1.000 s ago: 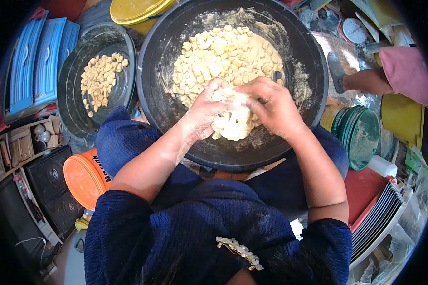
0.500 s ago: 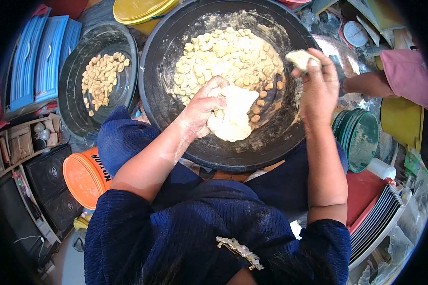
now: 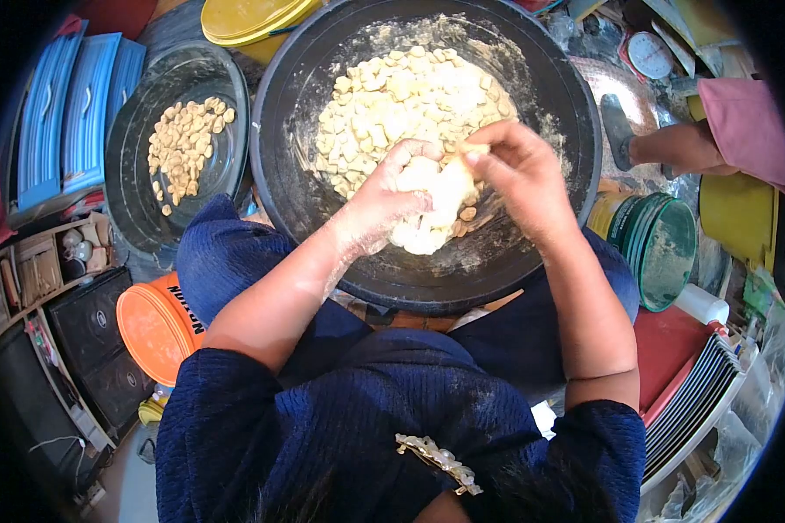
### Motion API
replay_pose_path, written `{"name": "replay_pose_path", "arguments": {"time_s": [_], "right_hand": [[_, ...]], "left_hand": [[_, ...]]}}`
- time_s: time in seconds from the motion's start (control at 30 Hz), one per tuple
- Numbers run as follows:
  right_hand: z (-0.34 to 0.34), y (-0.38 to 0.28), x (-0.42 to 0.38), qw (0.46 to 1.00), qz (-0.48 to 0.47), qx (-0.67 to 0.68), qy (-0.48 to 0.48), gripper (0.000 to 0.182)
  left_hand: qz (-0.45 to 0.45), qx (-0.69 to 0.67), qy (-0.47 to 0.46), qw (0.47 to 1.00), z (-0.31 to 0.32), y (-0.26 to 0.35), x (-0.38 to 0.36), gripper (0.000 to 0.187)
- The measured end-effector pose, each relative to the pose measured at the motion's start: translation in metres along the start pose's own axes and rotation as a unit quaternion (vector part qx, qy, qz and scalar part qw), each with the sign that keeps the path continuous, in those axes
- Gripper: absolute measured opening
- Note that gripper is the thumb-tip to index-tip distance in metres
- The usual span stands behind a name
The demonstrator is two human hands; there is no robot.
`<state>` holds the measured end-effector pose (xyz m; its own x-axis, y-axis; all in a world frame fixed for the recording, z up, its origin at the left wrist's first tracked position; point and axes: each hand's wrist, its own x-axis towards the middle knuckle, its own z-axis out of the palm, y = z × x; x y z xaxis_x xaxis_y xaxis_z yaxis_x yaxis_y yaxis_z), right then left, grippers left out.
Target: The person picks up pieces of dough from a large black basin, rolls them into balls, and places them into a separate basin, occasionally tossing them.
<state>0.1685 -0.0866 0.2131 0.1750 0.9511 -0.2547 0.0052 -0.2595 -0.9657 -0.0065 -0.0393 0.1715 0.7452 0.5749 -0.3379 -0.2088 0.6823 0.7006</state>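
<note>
My left hand (image 3: 377,207), dusted with flour, is wrapped round a soft pale lump of dough (image 3: 426,228) above the big black basin (image 3: 275,144). My right hand (image 3: 528,179) is closed in a pinch at the upper right side of the lump, with a bit of dough between thumb and fingers. Below both hands, a heap of small cut dough pieces (image 3: 384,96), coated in pale powder, covers much of the basin's floor. A few browner pieces (image 3: 467,213) lie nearer me, partly hidden by the dough and my right hand.
On the left stands a smaller dark basin (image 3: 129,148) with more brown pieces (image 3: 183,144). An orange bucket (image 3: 153,331) is by my left knee and a green bucket (image 3: 667,253) by my right. Another person's leg (image 3: 680,152) and a dial scale (image 3: 651,58) are at the right.
My right hand has come in from the basin's right rim to the lump in my left hand. The lump has changed shape a little; my left hand stays nearly in place.
</note>
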Motion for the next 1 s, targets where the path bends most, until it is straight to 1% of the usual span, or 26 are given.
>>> {"name": "replay_pose_path", "arguments": {"time_s": [0.03,0.07,0.13,0.17,0.2,0.27,0.3,0.33,0.37,0.4,0.43,0.47,0.5,0.57,0.6,0.63,0.67,0.7,0.73,0.77,0.8,0.83,0.9,0.93,1.0], "right_hand": [[-0.003,0.000,0.003,0.998,-0.013,0.024,0.050,0.012],[-0.006,-0.004,0.004,0.995,-0.045,0.045,0.080,0.013],[-0.015,0.001,0.011,0.980,-0.090,0.074,0.161,0.012],[-0.020,0.000,0.016,0.965,-0.111,0.117,0.207,0.011],[-0.026,-0.011,0.017,0.955,-0.108,0.150,0.231,0.012],[-0.050,-0.007,0.020,0.976,-0.157,0.027,0.149,0.017],[-0.047,-0.008,0.016,0.979,-0.158,-0.084,0.098,0.021],[-0.040,-0.012,0.009,0.968,-0.156,-0.193,0.046,0.025],[-0.029,-0.019,0.002,0.946,-0.156,-0.282,-0.031,0.032],[-0.012,-0.017,-0.007,0.962,-0.132,-0.221,-0.090,0.044],[0.004,-0.013,-0.012,0.955,-0.139,-0.240,-0.104,0.045],[0.015,-0.007,-0.015,0.948,-0.146,-0.259,-0.117,0.047],[0.016,0.002,-0.015,0.948,-0.144,-0.258,-0.116,0.047],[0.017,0.014,-0.007,0.991,-0.025,-0.108,-0.078,0.042],[0.017,0.010,-0.004,0.996,-0.012,0.039,-0.082,0.037],[0.015,0.003,-0.004,0.995,0.006,0.072,-0.073,0.036],[0.014,-0.003,-0.004,0.992,0.026,0.104,-0.065,0.034],[0.016,-0.001,-0.005,0.992,0.025,0.104,-0.067,0.034],[0.019,0.003,-0.005,0.989,0.022,0.137,-0.048,0.036],[0.021,0.005,-0.005,0.985,0.020,0.170,-0.028,0.037],[0.020,0.004,-0.005,0.985,0.020,0.170,-0.028,0.037],[0.020,0.004,-0.004,0.986,0.028,0.163,-0.020,0.038],[0.017,0.003,-0.001,0.987,0.036,0.157,-0.011,0.039],[0.015,0.003,0.000,0.988,0.025,0.150,-0.013,0.038],[0.009,0.002,0.000,0.990,0.016,0.141,-0.014,0.036]], "left_hand": [[-0.033,-0.025,-0.015,0.999,-0.002,0.004,0.000,0.051],[-0.033,-0.026,-0.015,0.999,-0.003,0.006,0.001,0.051],[-0.056,-0.002,0.006,0.998,-0.006,0.008,0.002,0.044],[-0.056,-0.002,0.006,0.998,-0.008,0.008,0.002,0.044],[-0.055,-0.018,-0.011,0.998,-0.010,0.006,0.001,0.046],[-0.054,-0.034,-0.030,0.998,-0.007,0.006,0.001,0.047],[-0.049,-0.075,0.006,0.996,-0.001,0.008,0.000,0.043],[-0.044,-0.115,0.042,0.992,0.003,0.010,0.000,0.039],[-0.044,-0.115,0.042,0.992,0.001,0.008,0.000,0.039],[-0.026,-0.124,0.044,0.991,-0.003,0.006,0.001,0.037],[-0.008,-0.133,0.046,0.990,-0.007,0.004,0.001,0.035],[-0.009,-0.133,0.046,0.990,-0.009,0.004,0.001,0.035],[-0.002,-0.118,0.041,0.992,-0.012,0.004,0.000,0.033],[0.005,-0.104,0.035,0.994,-0.010,0.005,0.001,0.031],[0.028,-0.113,0.077,0.990,-0.005,0.008,0.003,0.032],[0.051,-0.123,0.120,0.984,-0.002,0.011,0.004,0.032],[0.053,-0.123,0.121,0.984,-0.002,0.012,0.004,0.032],[0.025,-0.174,0.067,0.982,-0.001,0.012,0.003,0.034],[-0.004,-0.225,0.013,0.974,-0.001,0.013,0.003,0.036],[-0.027,-0.244,-0.035,0.969,-0.005,0.006,0.005,0.043],[-0.027,-0.245,-0.035,0.969,-0.004,0.002,0.005,0.043],[-0.014,-0.163,-0.030,0.986,-0.001,-0.002,0.006,0.046],[0.004,-0.004,-0.006,1.000,0.010,0.000,0.003,0.055],[0.003,-0.005,-0.006,1.000,0.009,0.002,0.003,0.055],[-0.063,-0.042,-0.031,0.997,0.003,0.006,0.003,0.057]]}}
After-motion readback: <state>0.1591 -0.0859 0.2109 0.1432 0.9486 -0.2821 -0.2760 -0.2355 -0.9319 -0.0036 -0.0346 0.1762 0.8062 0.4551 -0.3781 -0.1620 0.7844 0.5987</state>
